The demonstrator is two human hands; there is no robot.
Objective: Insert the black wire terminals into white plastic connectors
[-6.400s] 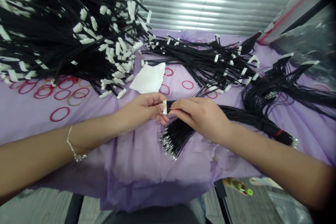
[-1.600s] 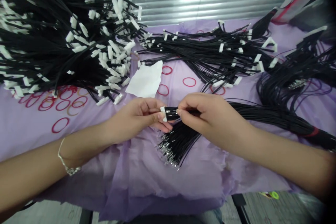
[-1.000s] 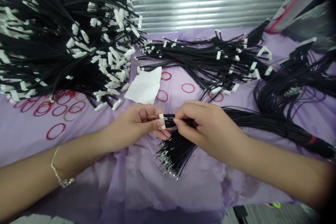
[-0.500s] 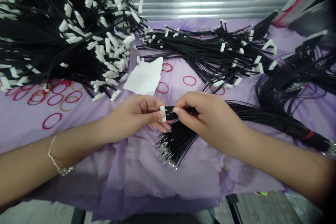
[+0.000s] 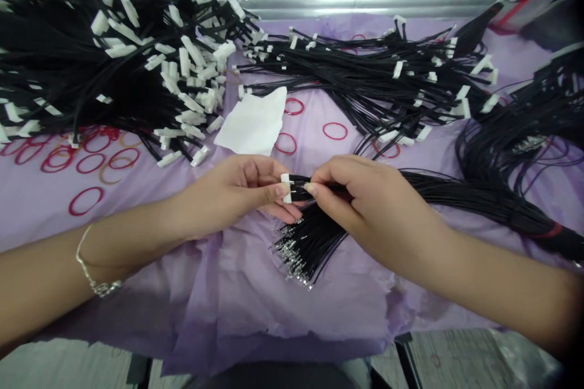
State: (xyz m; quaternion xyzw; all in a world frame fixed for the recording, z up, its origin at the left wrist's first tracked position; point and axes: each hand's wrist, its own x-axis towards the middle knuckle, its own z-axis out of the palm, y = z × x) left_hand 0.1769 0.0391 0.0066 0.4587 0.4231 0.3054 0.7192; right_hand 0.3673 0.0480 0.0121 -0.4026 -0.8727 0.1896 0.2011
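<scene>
Between the thumb and fingers of my left hand is a white plastic connector, with black wires running out of its right side. My right hand pinches a black wire close to the connector, thumb and forefinger pressed together. Whether that wire's tip sits inside the connector cannot be made out. Below both hands lies a bundle of black wires with bare silver terminals fanned toward me. The bundle runs on to the right under my right hand, bound by a red rubber band.
A large heap of black wires with white connectors fills the back left. More wired connectors lie behind my hands, and loose wires at right. Red rubber bands and a white paper scrap rest on the purple cloth.
The view has shifted slightly. Both hands keep their grip on the connector and the wire, with hardly any movement relative to each other.
</scene>
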